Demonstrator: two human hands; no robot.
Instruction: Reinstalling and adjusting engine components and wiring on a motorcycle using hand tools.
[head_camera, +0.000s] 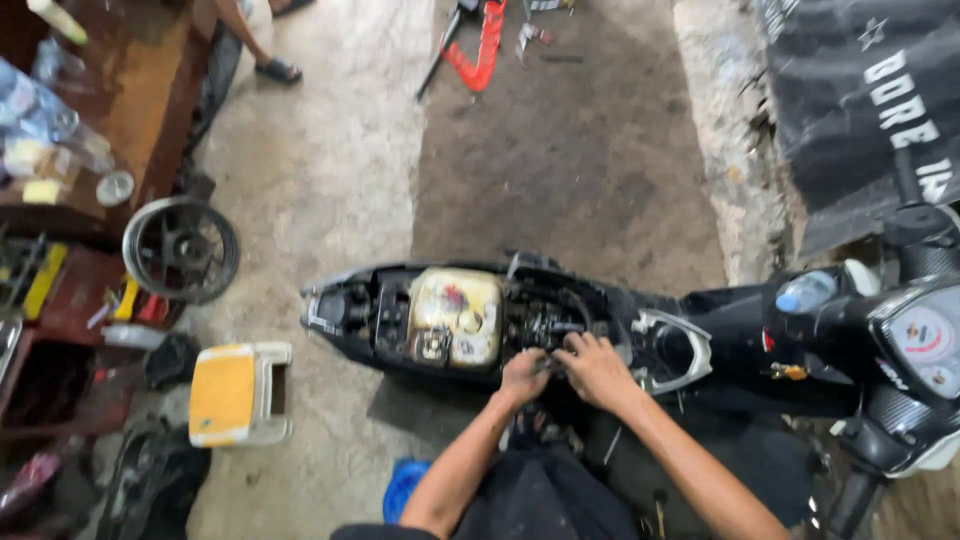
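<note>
A stripped black scooter (700, 330) lies across the view with its seat off, showing a dirty cream fuel tank (455, 315) and a tangle of wiring and engine parts (545, 320) to the right of the tank. My left hand (523, 377) and my right hand (592, 365) are side by side at the near edge of that opening, fingers curled into the parts. What the fingers grip is too small and dark to make out. The handlebar and speedometer (925, 345) are at the far right.
A yellow and white plastic stool (238, 393) stands at the lower left, a bare black wheel (181, 249) beyond it. A cluttered bench (60, 120) fills the left edge. Red tools (485, 45) lie on the floor at the top. Another person's sandalled foot (277, 70) is at upper left.
</note>
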